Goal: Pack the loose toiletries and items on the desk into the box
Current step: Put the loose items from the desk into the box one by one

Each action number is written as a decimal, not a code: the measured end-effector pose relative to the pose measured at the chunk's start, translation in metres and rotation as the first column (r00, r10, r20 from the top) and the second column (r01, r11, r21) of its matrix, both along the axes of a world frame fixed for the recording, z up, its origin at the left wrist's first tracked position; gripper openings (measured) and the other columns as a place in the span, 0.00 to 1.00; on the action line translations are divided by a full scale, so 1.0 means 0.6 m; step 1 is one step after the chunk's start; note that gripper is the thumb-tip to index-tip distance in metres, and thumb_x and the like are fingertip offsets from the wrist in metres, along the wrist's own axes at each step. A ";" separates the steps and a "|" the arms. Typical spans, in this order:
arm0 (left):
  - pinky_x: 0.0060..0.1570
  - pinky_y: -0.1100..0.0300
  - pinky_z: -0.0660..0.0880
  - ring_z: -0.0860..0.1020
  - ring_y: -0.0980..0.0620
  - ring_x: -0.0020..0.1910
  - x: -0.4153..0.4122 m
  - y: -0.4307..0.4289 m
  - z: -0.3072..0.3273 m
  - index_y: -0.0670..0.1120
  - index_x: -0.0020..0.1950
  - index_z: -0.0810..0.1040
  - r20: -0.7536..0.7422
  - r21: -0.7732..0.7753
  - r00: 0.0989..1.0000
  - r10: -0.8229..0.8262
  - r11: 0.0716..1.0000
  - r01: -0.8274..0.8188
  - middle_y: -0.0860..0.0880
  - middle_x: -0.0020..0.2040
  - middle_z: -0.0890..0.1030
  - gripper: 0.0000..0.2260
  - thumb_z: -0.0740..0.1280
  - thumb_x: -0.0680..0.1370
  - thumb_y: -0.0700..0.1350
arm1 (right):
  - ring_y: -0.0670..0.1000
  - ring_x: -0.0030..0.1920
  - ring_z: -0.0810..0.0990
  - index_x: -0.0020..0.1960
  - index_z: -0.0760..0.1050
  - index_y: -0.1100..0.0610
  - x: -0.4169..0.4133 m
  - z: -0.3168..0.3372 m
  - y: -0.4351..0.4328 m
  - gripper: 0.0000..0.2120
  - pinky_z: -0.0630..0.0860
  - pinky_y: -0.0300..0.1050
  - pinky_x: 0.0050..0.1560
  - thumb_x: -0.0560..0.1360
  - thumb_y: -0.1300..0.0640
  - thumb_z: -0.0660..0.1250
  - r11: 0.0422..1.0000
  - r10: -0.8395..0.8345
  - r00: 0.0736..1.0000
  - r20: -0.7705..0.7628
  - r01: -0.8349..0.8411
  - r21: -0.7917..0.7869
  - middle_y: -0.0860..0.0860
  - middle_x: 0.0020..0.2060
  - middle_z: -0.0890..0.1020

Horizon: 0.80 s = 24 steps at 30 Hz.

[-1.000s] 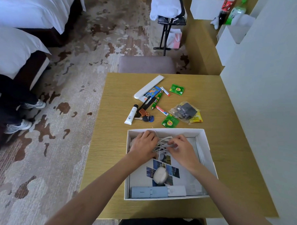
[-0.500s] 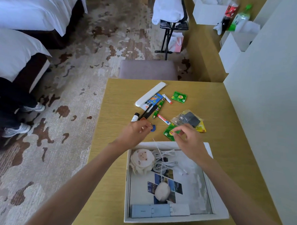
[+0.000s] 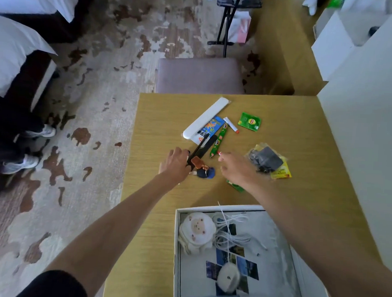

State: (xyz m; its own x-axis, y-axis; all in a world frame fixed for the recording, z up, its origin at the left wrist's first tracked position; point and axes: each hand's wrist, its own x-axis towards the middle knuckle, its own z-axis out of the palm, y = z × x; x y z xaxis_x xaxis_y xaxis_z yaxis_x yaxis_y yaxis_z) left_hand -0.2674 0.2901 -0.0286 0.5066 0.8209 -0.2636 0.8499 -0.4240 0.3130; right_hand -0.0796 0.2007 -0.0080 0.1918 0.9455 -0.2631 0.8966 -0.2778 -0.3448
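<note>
The open white box (image 3: 176, 237) sits at the near edge of the desk (image 3: 152, 202); in it lie a sheep-face pouch (image 3: 197, 229), a coiled white cable (image 3: 230, 231) and a round white item (image 3: 228, 277). Loose items lie beyond it: a long white case (image 3: 206, 118), a blue packet (image 3: 211, 126), a green stick (image 3: 219, 141), a green tea packet (image 3: 249, 121), a bagged black charger (image 3: 266, 161) and a keyring charm (image 3: 204, 170). My left hand (image 3: 175, 162) rests fingers-down left of the charm, covering the white tube. My right hand (image 3: 234, 170) reaches over another green packet (image 3: 236, 186), fingertips at a small red-tipped tube (image 3: 219, 153).
A grey chair seat (image 3: 200, 75) stands against the desk's far edge. A white wall (image 3: 359, 133) borders the desk on the right. Beds and a person's shoes (image 3: 21, 163) are on the carpet at the left.
Both hands left the box, where they had set down the cable, and moved forward to the loose items. The view shifted, so the box now lies lower in frame.
</note>
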 end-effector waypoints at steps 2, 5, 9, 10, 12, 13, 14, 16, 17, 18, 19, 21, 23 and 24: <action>0.44 0.50 0.72 0.71 0.44 0.59 0.013 -0.001 -0.003 0.46 0.61 0.71 -0.035 0.083 0.994 -0.104 0.991 0.107 0.45 0.59 0.71 0.16 0.66 0.75 0.48 | 0.57 0.60 0.75 0.64 0.72 0.57 0.000 -0.009 0.037 0.17 0.75 0.53 0.57 0.75 0.63 0.64 0.998 0.063 0.995 0.073 -0.064 0.010 0.56 0.62 0.74; 0.50 0.50 0.73 0.71 0.45 0.59 0.034 -0.010 -0.008 0.47 0.60 0.73 -0.087 0.201 0.960 -0.265 0.940 0.278 0.46 0.60 0.72 0.15 0.66 0.74 0.47 | 0.56 0.56 0.75 0.66 0.68 0.57 0.007 -0.020 0.084 0.23 0.78 0.52 0.49 0.73 0.68 0.64 0.991 0.135 0.975 0.176 -0.130 -0.035 0.58 0.66 0.66; 0.51 0.51 0.73 0.70 0.46 0.61 0.041 -0.009 -0.024 0.48 0.62 0.73 -0.129 0.201 0.904 -0.408 0.882 0.427 0.47 0.59 0.72 0.16 0.65 0.74 0.49 | 0.54 0.50 0.74 0.58 0.73 0.57 0.023 -0.039 0.112 0.20 0.70 0.47 0.36 0.70 0.72 0.66 0.964 0.263 0.912 0.315 -0.259 -0.056 0.55 0.59 0.70; 0.51 0.51 0.73 0.70 0.46 0.60 0.041 -0.008 -0.028 0.48 0.61 0.75 -0.127 0.206 0.896 -0.425 0.873 0.443 0.47 0.59 0.73 0.15 0.65 0.75 0.48 | 0.54 0.50 0.73 0.56 0.74 0.57 0.028 -0.044 0.113 0.19 0.69 0.47 0.36 0.69 0.72 0.67 0.957 0.284 0.895 0.343 -0.284 -0.054 0.54 0.57 0.70; 0.50 0.52 0.73 0.72 0.46 0.58 0.041 -0.007 -0.035 0.48 0.58 0.77 -0.099 0.222 0.895 -0.436 0.867 0.447 0.47 0.58 0.75 0.12 0.64 0.76 0.48 | 0.54 0.52 0.72 0.55 0.74 0.57 0.038 -0.054 0.115 0.19 0.66 0.47 0.35 0.67 0.72 0.69 0.945 0.316 0.865 0.391 -0.324 -0.047 0.53 0.56 0.72; 0.49 0.52 0.73 0.72 0.46 0.57 0.041 -0.008 -0.037 0.47 0.57 0.78 -0.091 0.228 0.891 -0.444 0.862 0.453 0.47 0.57 0.75 0.11 0.64 0.76 0.47 | 0.55 0.54 0.72 0.55 0.73 0.57 0.042 -0.059 0.116 0.20 0.65 0.46 0.35 0.67 0.72 0.69 0.939 0.329 0.854 0.403 -0.341 -0.044 0.53 0.56 0.73; 0.49 0.52 0.73 0.72 0.46 0.56 0.042 -0.008 -0.039 0.47 0.56 0.78 -0.093 0.231 0.884 -0.459 0.853 0.467 0.47 0.56 0.76 0.11 0.63 0.77 0.47 | 0.55 0.56 0.71 0.56 0.73 0.57 0.047 -0.064 0.117 0.22 0.66 0.46 0.36 0.66 0.72 0.69 0.934 0.340 0.847 0.409 -0.355 -0.040 0.53 0.58 0.73; 0.49 0.53 0.73 0.72 0.46 0.56 0.041 -0.008 -0.041 0.46 0.55 0.79 -0.089 0.238 0.874 -0.478 0.842 0.484 0.48 0.56 0.76 0.11 0.60 0.79 0.49 | 0.56 0.59 0.71 0.58 0.72 0.56 0.057 -0.067 0.116 0.23 0.70 0.48 0.41 0.67 0.71 0.70 0.922 0.364 0.830 0.423 -0.386 -0.038 0.52 0.60 0.74; 0.49 0.53 0.73 0.72 0.47 0.56 0.041 -0.008 -0.040 0.46 0.55 0.79 -0.067 0.245 0.878 -0.474 0.845 0.475 0.48 0.56 0.76 0.12 0.59 0.79 0.50 | 0.56 0.59 0.70 0.59 0.71 0.56 0.062 -0.065 0.116 0.23 0.71 0.49 0.45 0.67 0.70 0.70 0.912 0.384 0.814 0.435 -0.409 -0.038 0.52 0.60 0.74; 0.49 0.53 0.74 0.73 0.47 0.55 0.040 -0.010 -0.038 0.46 0.54 0.79 -0.033 0.257 0.885 -0.465 0.852 0.457 0.48 0.55 0.77 0.12 0.59 0.80 0.50 | 0.56 0.59 0.71 0.59 0.71 0.55 0.068 -0.061 0.116 0.24 0.71 0.51 0.50 0.67 0.67 0.72 0.897 0.408 0.796 0.447 -0.439 -0.037 0.52 0.59 0.75; 0.49 0.53 0.74 0.73 0.47 0.54 0.040 -0.013 -0.034 0.45 0.54 0.79 0.011 0.274 0.893 -0.450 0.860 0.430 0.48 0.54 0.77 0.12 0.59 0.80 0.49 | 0.56 0.59 0.71 0.59 0.71 0.55 0.075 -0.057 0.115 0.24 0.70 0.52 0.53 0.66 0.65 0.73 0.884 0.426 0.783 0.453 -0.466 -0.025 0.52 0.58 0.75; 0.49 0.53 0.75 0.75 0.47 0.53 0.038 -0.021 -0.021 0.45 0.52 0.78 0.120 0.307 0.904 -0.410 0.881 0.359 0.48 0.52 0.79 0.10 0.61 0.80 0.48 | 0.56 0.56 0.72 0.57 0.71 0.55 0.088 -0.043 0.111 0.23 0.70 0.52 0.52 0.66 0.63 0.75 0.874 0.409 0.802 0.435 -0.482 0.067 0.52 0.54 0.77; 0.49 0.52 0.75 0.75 0.47 0.54 0.036 -0.026 -0.007 0.44 0.53 0.78 0.235 0.288 0.903 -0.359 0.913 0.288 0.48 0.53 0.79 0.09 0.62 0.80 0.47 | 0.55 0.52 0.74 0.55 0.72 0.55 0.094 -0.023 0.100 0.18 0.70 0.50 0.49 0.68 0.67 0.72 0.858 0.340 0.851 0.400 -0.455 0.239 0.52 0.50 0.79; 0.49 0.52 0.75 0.74 0.47 0.55 0.034 -0.030 0.000 0.44 0.54 0.78 0.329 0.227 0.892 -0.309 0.943 0.242 0.48 0.53 0.79 0.08 0.62 0.80 0.46 | 0.55 0.51 0.74 0.54 0.73 0.56 0.094 -0.010 0.092 0.15 0.71 0.49 0.48 0.71 0.69 0.69 0.841 0.296 0.882 0.365 -0.422 0.337 0.52 0.49 0.79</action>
